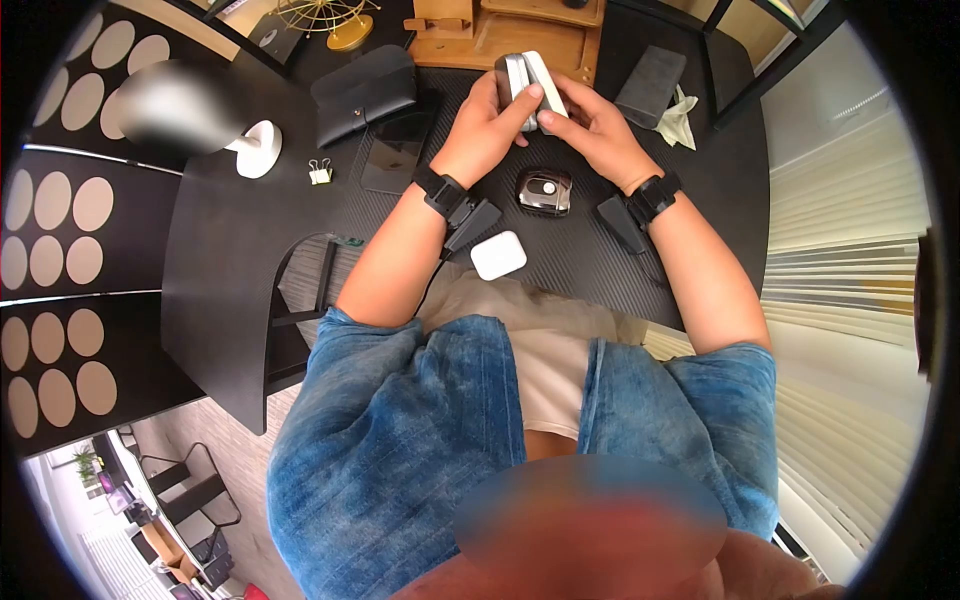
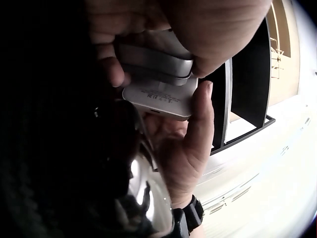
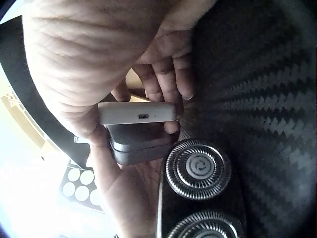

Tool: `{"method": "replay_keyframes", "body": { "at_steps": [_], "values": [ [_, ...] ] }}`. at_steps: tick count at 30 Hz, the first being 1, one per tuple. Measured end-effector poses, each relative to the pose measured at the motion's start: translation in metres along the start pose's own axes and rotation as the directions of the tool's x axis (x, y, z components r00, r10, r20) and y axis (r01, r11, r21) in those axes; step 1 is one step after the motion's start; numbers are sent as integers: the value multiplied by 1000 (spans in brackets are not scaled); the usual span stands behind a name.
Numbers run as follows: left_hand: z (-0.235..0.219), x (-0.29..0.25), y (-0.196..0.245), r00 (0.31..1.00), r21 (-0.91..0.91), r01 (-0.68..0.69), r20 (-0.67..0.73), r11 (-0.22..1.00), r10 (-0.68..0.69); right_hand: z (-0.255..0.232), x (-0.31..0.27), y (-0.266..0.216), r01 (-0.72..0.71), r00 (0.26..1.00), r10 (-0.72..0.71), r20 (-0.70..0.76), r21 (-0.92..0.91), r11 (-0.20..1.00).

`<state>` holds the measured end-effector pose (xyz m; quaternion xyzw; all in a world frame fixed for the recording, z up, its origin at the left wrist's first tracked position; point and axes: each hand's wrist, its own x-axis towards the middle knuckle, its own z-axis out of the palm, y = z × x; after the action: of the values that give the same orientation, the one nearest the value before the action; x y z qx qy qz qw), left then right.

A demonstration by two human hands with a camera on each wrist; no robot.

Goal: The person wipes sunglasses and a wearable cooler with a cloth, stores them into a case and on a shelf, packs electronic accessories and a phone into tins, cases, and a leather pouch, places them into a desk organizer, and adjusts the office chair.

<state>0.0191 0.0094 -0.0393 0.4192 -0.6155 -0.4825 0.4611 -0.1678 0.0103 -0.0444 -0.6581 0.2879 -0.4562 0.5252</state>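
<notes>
Both hands are raised over the far part of the desk, close together. My left hand point(image 1: 488, 128) holds a silver-grey rounded case point(image 2: 156, 64) with a seam round its side. A flat white device point(image 1: 547, 85) with a small charging port is gripped between thumb and fingers of my right hand point(image 1: 592, 128). The two things lie side by side, their faces nearly together. Small print shows on the white device's face in the left wrist view. Below the hands an electric shaver point(image 1: 545, 191) lies on the mat, its round heads point(image 3: 198, 166) large in the right wrist view.
A white rounded case point(image 1: 498, 256) lies near the desk's front edge. To the left are a black pouch point(image 1: 368, 95), a dark flat phone-like slab point(image 1: 395, 155) and a binder clip point(image 1: 320, 171). A wooden tray point(image 1: 535, 40) stands behind, a dark grey box point(image 1: 651, 85) at right.
</notes>
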Motion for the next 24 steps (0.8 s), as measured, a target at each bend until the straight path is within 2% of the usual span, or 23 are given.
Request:
{"method": "replay_keyframes", "body": {
  "at_steps": [2, 9, 11, 14, 16, 18, 20, 24],
  "values": [
    [0, 0, 1, 1000, -21, -12, -13, 1000, 12, 0, 0, 0, -4, 1000, 4, 6, -15, 1000],
    [1, -5, 9, 1000, 86, -2, -11, 996, 3, 1, -1, -2, 2, 1000, -2, 3, -9, 1000],
    [2, -6, 8, 1000, 96, 0, -14, 995, 1, 0, -1, -3, 32, 999, -30, 18, -135, 990],
    [5, -8, 10, 1000, -5, -16, 11, 1000, 16, -2, -1, -4, 86, 996, -82, 28, -216, 973],
    [7, -11, 18, 997, -150, 45, 73, 988, -35, -2, 1, 0, 101, 995, -95, 37, -183, 978],
    [4, -10, 16, 993, -169, 80, 104, 982, -63, -3, 2, 4, 115, 993, -109, 46, -150, 982],
    [3, -10, 16, 987, -187, 115, 135, 976, -90, -4, 2, 6, 56, 998, -55, 21, -71, 996],
    [3, -10, 19, 980, -187, 132, 170, 974, -100, -3, 1, 2, 55, 998, -53, 34, -72, 996]
  ]
}}
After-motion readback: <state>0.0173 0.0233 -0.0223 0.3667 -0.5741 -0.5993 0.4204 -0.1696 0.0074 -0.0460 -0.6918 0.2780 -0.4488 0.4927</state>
